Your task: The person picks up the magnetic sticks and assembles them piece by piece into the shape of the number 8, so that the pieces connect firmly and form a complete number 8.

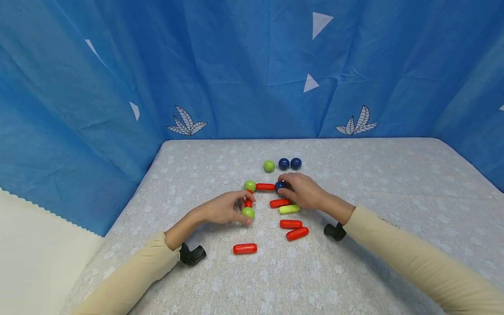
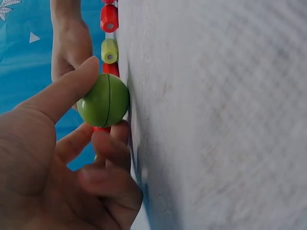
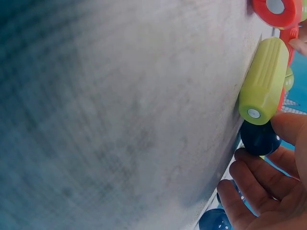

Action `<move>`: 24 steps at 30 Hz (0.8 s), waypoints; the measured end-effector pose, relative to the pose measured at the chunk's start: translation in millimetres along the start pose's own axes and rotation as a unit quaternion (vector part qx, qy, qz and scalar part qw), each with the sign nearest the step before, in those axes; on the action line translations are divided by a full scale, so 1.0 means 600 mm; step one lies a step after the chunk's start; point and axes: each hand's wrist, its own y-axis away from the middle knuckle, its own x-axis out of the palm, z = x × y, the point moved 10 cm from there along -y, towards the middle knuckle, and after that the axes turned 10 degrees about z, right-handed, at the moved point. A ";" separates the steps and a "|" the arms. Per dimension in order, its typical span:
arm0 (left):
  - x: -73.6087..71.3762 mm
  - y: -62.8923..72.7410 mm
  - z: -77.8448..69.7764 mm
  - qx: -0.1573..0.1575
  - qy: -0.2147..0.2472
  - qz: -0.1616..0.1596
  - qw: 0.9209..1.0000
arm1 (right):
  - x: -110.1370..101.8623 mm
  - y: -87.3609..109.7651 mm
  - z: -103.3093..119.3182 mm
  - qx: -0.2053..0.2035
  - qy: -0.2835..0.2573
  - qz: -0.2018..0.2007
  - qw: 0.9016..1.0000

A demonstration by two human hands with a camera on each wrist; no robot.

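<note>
My left hand (image 1: 226, 208) holds the near green ball (image 2: 106, 100), with its thumb on one side and fingers on the other. A red rod (image 1: 248, 202) runs from that ball to a farther green ball (image 1: 250, 186). From the farther ball a second red rod (image 1: 265, 187) reaches right to a dark blue ball (image 3: 259, 139). Thumb and fingers of my right hand (image 1: 304, 190) pinch this blue ball. Just nearer to me lie a loose red rod (image 1: 279, 203) and a yellow-green rod (image 3: 264, 81), close under the right hand.
Behind the hands sit a loose green ball (image 1: 269, 166) and two dark blue balls (image 1: 284, 164). Nearer to me are more red rods: a pair (image 1: 291, 224) at right and a single rod (image 1: 245, 248). A blue curtain (image 1: 252, 65) hangs behind the cloth-covered table (image 1: 220, 280).
</note>
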 end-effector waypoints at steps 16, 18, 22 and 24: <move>0.003 0.010 -0.003 -0.005 -0.022 -0.011 1.000 | -0.010 0.025 0.003 0.005 -0.024 -0.024 0.999; 0.002 0.013 -0.002 -0.002 -0.015 -0.008 1.000 | -0.017 0.036 0.010 0.001 -0.029 -0.039 0.999; -0.002 0.019 -0.004 0.017 -0.007 -0.006 1.000 | -0.024 0.059 0.023 -0.009 -0.043 -0.050 0.998; -0.003 0.021 -0.005 0.027 -0.001 -0.006 1.000 | -0.021 0.068 0.028 -0.013 -0.048 -0.041 0.998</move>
